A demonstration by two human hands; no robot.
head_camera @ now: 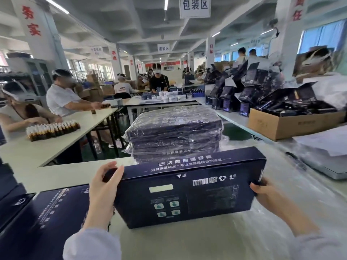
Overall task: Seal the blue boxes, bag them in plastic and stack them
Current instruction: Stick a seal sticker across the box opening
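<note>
Gripped at both short ends, the blue box [187, 196] stands tilted on its long lower edge on the table [187, 244], its printed back with the barcode facing the wearer. At far left another blue box [47, 212] lies flat and unbagged, just beside the left hand [105, 186]. That hand's fingers curl over the upper left corner with the thumb against the near face, clamped on the box. Behind the box, in the middle, a stack of bagged boxes [174, 128] rises in crinkled plastic. The right hand [262, 192] holds the right end, fingers wrapped around the edge. Whether the end flaps are fully tucked cannot be told, since the fingers cover them. The step looks like closing off the ends before bagging. To do it well, keep the lower edge planted on the table, press each flap in squarely so no corner bulges, then run a thumb along both ends to check. Loose clear plastic [300, 212] lies to the right, within easy reach for the bag, and a cardboard carton [293, 124] sits farther back.
</note>
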